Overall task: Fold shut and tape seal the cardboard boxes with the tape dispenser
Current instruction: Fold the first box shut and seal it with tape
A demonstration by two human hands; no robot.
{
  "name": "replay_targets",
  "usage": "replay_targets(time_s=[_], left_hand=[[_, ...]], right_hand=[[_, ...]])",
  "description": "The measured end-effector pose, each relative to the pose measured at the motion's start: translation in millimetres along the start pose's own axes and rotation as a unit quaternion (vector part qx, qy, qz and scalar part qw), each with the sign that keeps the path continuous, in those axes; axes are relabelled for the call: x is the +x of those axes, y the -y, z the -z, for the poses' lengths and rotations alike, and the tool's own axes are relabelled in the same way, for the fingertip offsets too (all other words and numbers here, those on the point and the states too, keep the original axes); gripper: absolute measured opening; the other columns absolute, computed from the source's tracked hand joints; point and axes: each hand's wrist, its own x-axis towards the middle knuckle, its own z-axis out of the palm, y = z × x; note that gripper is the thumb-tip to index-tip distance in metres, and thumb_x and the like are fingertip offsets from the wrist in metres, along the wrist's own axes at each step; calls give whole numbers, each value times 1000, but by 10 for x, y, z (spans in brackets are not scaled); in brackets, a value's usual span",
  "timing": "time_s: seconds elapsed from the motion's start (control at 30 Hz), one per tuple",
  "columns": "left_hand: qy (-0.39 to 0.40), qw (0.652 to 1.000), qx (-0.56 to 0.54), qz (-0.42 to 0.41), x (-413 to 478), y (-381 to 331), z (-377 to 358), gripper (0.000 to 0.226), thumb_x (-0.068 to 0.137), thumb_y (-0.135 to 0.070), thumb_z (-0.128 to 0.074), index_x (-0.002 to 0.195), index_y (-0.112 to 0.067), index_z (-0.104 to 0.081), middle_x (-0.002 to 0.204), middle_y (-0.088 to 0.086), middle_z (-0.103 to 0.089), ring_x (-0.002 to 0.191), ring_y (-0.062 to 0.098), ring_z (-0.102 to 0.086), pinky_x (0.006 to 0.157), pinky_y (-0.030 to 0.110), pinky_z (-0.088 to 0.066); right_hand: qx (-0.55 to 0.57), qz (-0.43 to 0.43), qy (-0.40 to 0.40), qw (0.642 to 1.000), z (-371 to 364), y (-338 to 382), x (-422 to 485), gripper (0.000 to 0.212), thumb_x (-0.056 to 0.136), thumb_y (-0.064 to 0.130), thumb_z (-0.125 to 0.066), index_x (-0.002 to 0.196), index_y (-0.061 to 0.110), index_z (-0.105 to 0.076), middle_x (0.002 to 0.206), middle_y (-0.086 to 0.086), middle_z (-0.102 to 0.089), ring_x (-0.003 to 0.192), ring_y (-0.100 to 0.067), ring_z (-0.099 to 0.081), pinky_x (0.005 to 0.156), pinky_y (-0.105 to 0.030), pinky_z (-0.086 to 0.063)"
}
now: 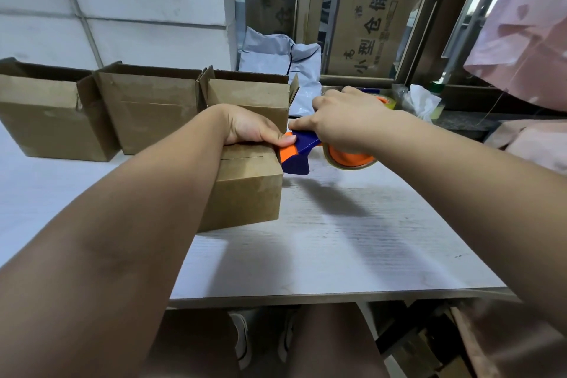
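Note:
A small cardboard box point(248, 187) with its top flaps folded down sits in the middle of the white table. My left hand point(251, 127) lies over its top, fingers curled round the right top edge, thumb by the dispenser's nose. My right hand point(346, 123) grips the orange and blue tape dispenser point(306, 153), whose nose touches the box's upper right edge. The tape roll point(352, 159) hangs under my right hand.
Three open cardboard boxes point(153, 107) stand in a row at the back left of the table point(337, 248). Grey mailer bags point(285, 61) lean behind them. A second tape roll point(387, 101) lies by the window ledge. Pink fabric point(527, 40) hangs at the right.

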Motion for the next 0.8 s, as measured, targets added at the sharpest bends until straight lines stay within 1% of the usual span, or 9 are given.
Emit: replay_targets(time_s=[0.13, 0.27, 0.37, 0.43, 0.5, 0.53, 0.57, 0.67, 0.8], left_hand=[[8, 1000, -11, -17, -17, -1, 2, 82, 32, -69, -84, 90, -12, -71, 84, 2, -73, 76, 11, -68, 70, 21, -53], [0, 999, -18, -27, 2, 39, 29, 87, 32, -69, -85, 92, -9, -68, 85, 3, -72, 77, 13, -68, 73, 23, -54], [2, 999, -28, -32, 6, 59, 28, 91, 35, -68, -84, 99, -7, -66, 89, 3, -72, 80, 13, -68, 76, 25, -54], [3, 999, -36, -35, 8, 71, 30, 81, 48, -66, -80, 102, -7, -65, 90, 2, -72, 81, 12, -68, 77, 25, -54], [-11, 999, -38, -37, 0, 71, 18, 58, 71, -56, -64, 101, -7, -64, 87, 0, -72, 79, 11, -68, 77, 26, -52], [-18, 999, -37, -35, -6, 70, 11, 54, 73, -53, -60, 101, -8, -64, 86, 0, -72, 78, 10, -68, 77, 26, -51], [-15, 999, -33, -34, -18, 65, 3, 58, 70, -57, -64, 101, -8, -64, 86, 0, -72, 78, 10, -68, 77, 26, -52], [3, 999, -25, -35, -21, 56, 9, 88, 40, -69, -82, 101, -9, -65, 89, 0, -73, 81, 11, -68, 76, 23, -54], [7, 999, -32, -37, -24, 63, 17, 88, 37, -70, -82, 100, -11, -65, 88, -1, -73, 82, 12, -67, 80, 25, -53]], right_hand=[[-16, 1, 16, 1000, 70, 16, 33, 45, 101, 23, -39, 141, 41, -30, 96, -5, -39, 106, -31, -49, 74, -36, -31], [-46, 19, 16, 999, 144, 17, 67, 45, 101, 23, -39, 141, 42, -30, 109, -7, -50, 107, -29, -50, 75, -35, -31], [-69, 37, 18, 997, 177, 0, 92, 48, 100, 21, -40, 142, 41, -29, 114, -8, -51, 110, -28, -49, 75, -35, -32], [-76, 39, 27, 996, 194, -12, 110, 49, 100, 22, -42, 143, 41, -29, 116, -8, -50, 113, -28, -47, 77, -35, -32], [-79, 39, 35, 996, 207, -21, 121, 49, 100, 22, -42, 143, 40, -30, 119, -7, -50, 115, -28, -46, 78, -35, -32], [-80, 40, 37, 995, 213, -19, 121, 49, 100, 22, -43, 143, 40, -30, 119, -7, -50, 114, -28, -46, 78, -35, -32], [-82, 39, 38, 995, 218, -17, 118, 49, 99, 21, -43, 143, 40, -30, 118, -7, -50, 114, -28, -47, 77, -35, -33], [-92, 37, 43, 994, 225, 12, 110, 48, 99, 21, -43, 142, 38, -31, 118, -8, -51, 113, -29, -48, 76, -35, -32], [-116, 46, 42, 991, 270, 23, 119, 48, 100, 23, -44, 144, 37, -30, 122, -9, -52, 114, -29, -48, 76, -35, -32]])
